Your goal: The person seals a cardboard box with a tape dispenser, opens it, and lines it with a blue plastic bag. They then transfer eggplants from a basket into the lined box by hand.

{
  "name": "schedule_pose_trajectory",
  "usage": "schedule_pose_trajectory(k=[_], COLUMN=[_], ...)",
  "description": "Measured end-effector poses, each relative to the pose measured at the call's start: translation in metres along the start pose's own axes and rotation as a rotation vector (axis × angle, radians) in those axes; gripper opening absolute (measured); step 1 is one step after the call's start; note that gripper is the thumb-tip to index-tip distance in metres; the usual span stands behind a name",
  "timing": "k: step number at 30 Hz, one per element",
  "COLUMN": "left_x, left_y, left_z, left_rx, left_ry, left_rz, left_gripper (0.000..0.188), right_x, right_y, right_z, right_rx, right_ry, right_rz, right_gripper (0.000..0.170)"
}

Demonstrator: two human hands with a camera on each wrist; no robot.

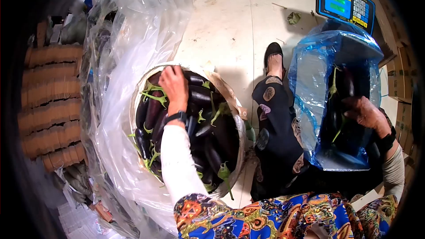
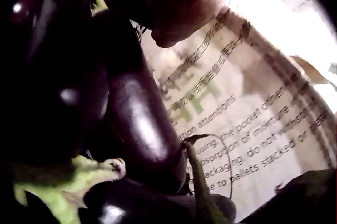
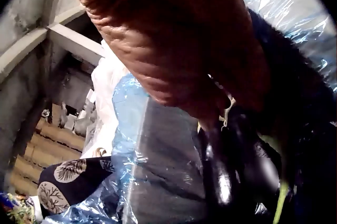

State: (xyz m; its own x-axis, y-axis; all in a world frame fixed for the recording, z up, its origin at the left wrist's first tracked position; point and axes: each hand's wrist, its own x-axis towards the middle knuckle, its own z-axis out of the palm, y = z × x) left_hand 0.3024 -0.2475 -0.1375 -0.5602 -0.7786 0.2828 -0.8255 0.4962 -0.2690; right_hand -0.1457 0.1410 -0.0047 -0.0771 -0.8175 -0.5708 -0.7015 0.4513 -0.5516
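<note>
In the head view, my left hand [image 1: 174, 86] reaches down with bent fingers at the far side of a round, sack-lined container [image 1: 241, 144] of purple eggplants [image 1: 214, 152]. The left wrist view has this hand [image 2: 184, 5] beside a dark eggplant [image 2: 126, 2], close to the printed sack wall [image 2: 231, 103]; I cannot tell whether it grips one. On the right, my right hand [image 1: 365, 114] is inside a blue plastic bag [image 1: 310, 75] over more eggplants. Close up, its fingers [image 3: 208, 113] hold the end of a glossy eggplant [image 3: 218, 166], with another lying alongside.
A digital scale display [image 1: 345, 2] stands behind the blue bag. Clear plastic sheeting [image 1: 128, 31] lies left of the container, beside stacked brown bundles [image 1: 53, 102]. My patterned trouser leg [image 1: 276, 124] is between container and bag. Cardboard boxes [image 1: 403, 119] line the right.
</note>
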Motion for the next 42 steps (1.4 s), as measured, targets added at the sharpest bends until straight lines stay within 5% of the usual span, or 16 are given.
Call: schedule_pose_trajectory(k=[1, 6, 10, 14, 18, 22, 23, 27, 30, 32, 34, 36, 37, 39, 40, 42], left_x=[-0.006, -0.019, -0.018, -0.028, -0.021, 0.007, 0.017, 0.049, 0.048, 0.034, 0.017, 0.004, 0.000, -0.010, -0.009, -0.014], left_y=[-0.001, -0.045, -0.068, -0.085, -0.063, -0.001, 0.032, 0.173, 0.251, 0.287, 0.317, 0.345, 0.352, 0.364, 0.367, 0.374], left_z=[-0.028, -0.059, -0.139, -0.223, -0.277, -0.301, -0.308, -0.323, -0.299, -0.286, -0.270, -0.248, -0.241, -0.227, -0.231, -0.219], left_rx=[-0.058, -0.298, -0.628, -1.409, -1.722, -2.132, -2.216, -2.180, -2.058, -1.991, -2.110, -2.166, -2.117, -1.944, -1.891, -1.712], left_ry=[0.138, 0.231, 0.317, 0.405, 0.347, 0.031, -0.044, -0.312, -0.439, -0.582, -0.866, -1.101, -1.182, -1.243, -1.280, -1.172], left_rz=[0.026, -0.092, -0.440, -0.459, -0.379, -0.211, -0.178, -0.093, -0.019, 0.184, 0.182, -0.005, -0.007, -0.172, -0.186, -0.224], left_gripper=[0.063, 0.058, 0.051, 0.050, 0.056, 0.059, 0.061, 0.043, 0.034, 0.037, 0.038, 0.040, 0.043, 0.043, 0.044, 0.042], right_x=[0.000, 0.002, -0.001, 0.002, 0.005, 0.003, -0.005, -0.037, -0.040, -0.049, -0.050, -0.053, -0.056, -0.057, -0.053, -0.038], right_y=[0.001, -0.007, -0.025, -0.030, -0.052, -0.084, -0.092, -0.124, -0.095, -0.075, -0.049, -0.033, -0.032, -0.026, -0.014, 0.005], right_z=[0.001, 0.000, -0.007, -0.009, -0.023, -0.045, -0.042, -0.053, -0.031, -0.024, -0.012, 0.000, 0.001, 0.005, 0.012, 0.011], right_rx=[0.008, -0.003, 0.100, 0.111, 0.353, 0.254, 0.462, 0.941, 1.151, 1.107, 1.042, 0.935, 0.697, 0.311, 0.473, 0.149], right_ry=[0.000, 0.037, 0.070, 0.245, 0.269, 0.302, 0.366, 0.093, 0.100, 0.181, 0.195, 0.159, 0.154, 0.138, 0.093, 0.006], right_rz=[-0.034, -0.079, -0.043, -0.119, -0.281, -0.502, -0.589, -0.627, -0.436, -0.257, -0.123, 0.026, 0.106, 0.180, 0.142, 0.111], right_gripper=[0.035, 0.032, 0.032, 0.026, 0.029, 0.052, 0.060, 0.057, 0.059, 0.058, 0.058, 0.062, 0.065, 0.075, 0.077, 0.074])
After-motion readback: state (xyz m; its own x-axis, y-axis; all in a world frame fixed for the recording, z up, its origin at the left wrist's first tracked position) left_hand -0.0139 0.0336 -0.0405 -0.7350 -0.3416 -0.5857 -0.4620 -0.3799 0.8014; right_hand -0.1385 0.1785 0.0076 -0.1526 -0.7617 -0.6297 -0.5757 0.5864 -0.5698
